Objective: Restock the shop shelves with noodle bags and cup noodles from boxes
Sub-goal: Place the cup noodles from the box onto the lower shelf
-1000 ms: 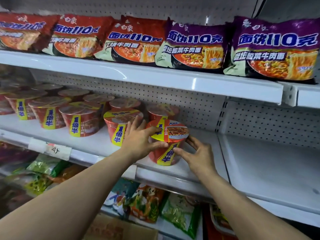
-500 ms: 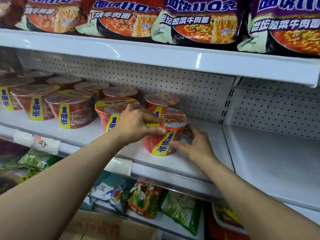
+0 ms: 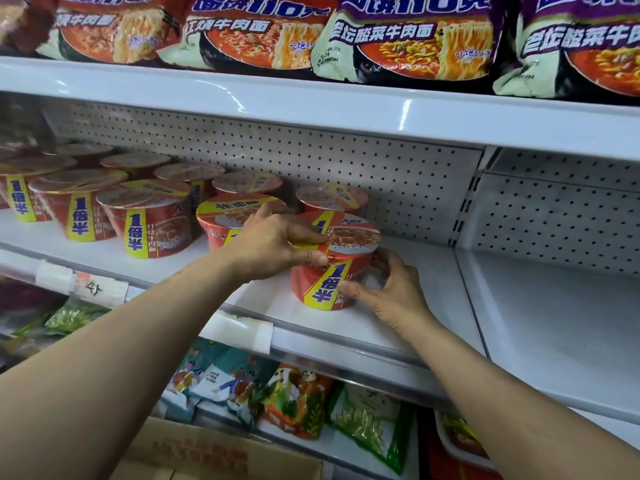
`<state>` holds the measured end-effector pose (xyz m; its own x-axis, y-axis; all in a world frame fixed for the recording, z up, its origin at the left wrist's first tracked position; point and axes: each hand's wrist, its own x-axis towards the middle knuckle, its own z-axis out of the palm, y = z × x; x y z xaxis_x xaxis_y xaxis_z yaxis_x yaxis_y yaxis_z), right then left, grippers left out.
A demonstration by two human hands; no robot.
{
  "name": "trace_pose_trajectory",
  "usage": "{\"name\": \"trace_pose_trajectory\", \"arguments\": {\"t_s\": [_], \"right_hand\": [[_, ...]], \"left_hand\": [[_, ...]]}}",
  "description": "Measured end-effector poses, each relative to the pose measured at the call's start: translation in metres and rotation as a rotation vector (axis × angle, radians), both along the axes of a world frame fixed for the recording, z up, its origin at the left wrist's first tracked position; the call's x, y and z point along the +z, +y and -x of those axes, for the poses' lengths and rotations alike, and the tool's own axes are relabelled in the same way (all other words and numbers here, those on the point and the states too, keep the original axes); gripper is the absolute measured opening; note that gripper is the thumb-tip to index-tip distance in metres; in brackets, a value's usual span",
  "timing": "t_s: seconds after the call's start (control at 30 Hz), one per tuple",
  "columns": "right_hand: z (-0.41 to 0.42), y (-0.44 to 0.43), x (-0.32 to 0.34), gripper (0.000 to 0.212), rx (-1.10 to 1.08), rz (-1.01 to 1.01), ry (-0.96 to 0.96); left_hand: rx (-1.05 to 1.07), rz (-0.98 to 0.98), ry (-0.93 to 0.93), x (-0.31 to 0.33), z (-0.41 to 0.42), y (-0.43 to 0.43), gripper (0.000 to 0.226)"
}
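1. Cup noodle point(image 3: 349, 237): a red tub with a yellow band, upright on the white shelf point(image 3: 433, 306) and held between the two hands. Its base appears to rest on the shelf board, though the far edge is hidden
2. Left hand point(image 3: 277, 242): fingers lie across the near-left part of the lid and the thumb hooks against the rim, so it grasps the tub from above
3. Right hand point(image 3: 391, 289): the thumb lies on the front of the lower wall and the fingers curl round the far side, so it grasps the tub low down
4. Neighbours: a second cup point(image 3: 228, 216) sits just beyond the left hand's knuckles, and a row of cups point(image 3: 149, 223) runs away to the left of that hand
5. Handling (judgement): the tub is probably light. Its thin walls would dent under a hard squeeze, and its glossy wrap may slip under the fingers. The lid is a thin sheet, so pressing its centre could buckle it
6. Where to hold (judgement): the rolled rim and the lower wall near the base look firmest, so both grasps shown suit it. The sides taper downward, so a low one-handed hold might let it tip
7. Other stock: noodle bags point(image 3: 412, 39) lie above both hands, and a cardboard box point(image 3: 207, 455) sits below the left forearm
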<state>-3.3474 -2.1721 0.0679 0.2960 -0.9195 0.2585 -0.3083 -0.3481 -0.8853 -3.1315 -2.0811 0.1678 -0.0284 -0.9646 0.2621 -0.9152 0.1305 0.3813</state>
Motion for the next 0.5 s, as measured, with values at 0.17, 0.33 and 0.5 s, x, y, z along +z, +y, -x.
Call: {"name": "trace_pose_trajectory", "arguments": {"t_s": [0.17,0.33,0.5], "right_hand": [[-0.003,0.001,0.0,0.111,-0.007,0.003,0.03],[-0.003,0.008,0.005,0.111,-0.037,-0.033,0.044],[0.022,0.025,0.02,0.093,-0.122,0.022,0.154]], "left_hand": [[0.007,-0.026,0.029,0.0,0.002,0.005,0.067],[0.053,-0.026,0.033,0.006,0.016,0.014,0.05],[0.184,0.029,-0.047,0.001,0.029,0.019,0.045]]}}
